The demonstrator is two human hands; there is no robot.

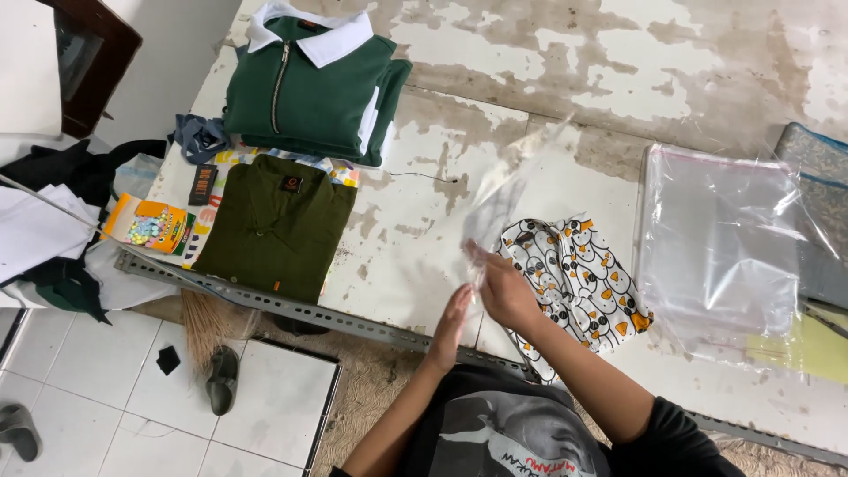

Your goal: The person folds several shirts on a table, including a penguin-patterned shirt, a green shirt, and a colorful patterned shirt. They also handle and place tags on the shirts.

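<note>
Bag (508,190), clear plastic, sits mid-frame above the desk (424,247), pinched at its lower edge by right hand (505,291), grip closed on it. Left hand (452,320) flat, fingers straight, holding nothing, just beside the bag edge. Patterned cloth (579,283) lies right of the hands; bag stack (720,247) further right.

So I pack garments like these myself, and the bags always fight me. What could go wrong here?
The clear plastic bag is held up only at its lower edge by the right hand, with the left hand beside it, so it may flop or slip. The patterned folded garment overlaps the table's metal edge rail and could slide off.
</note>
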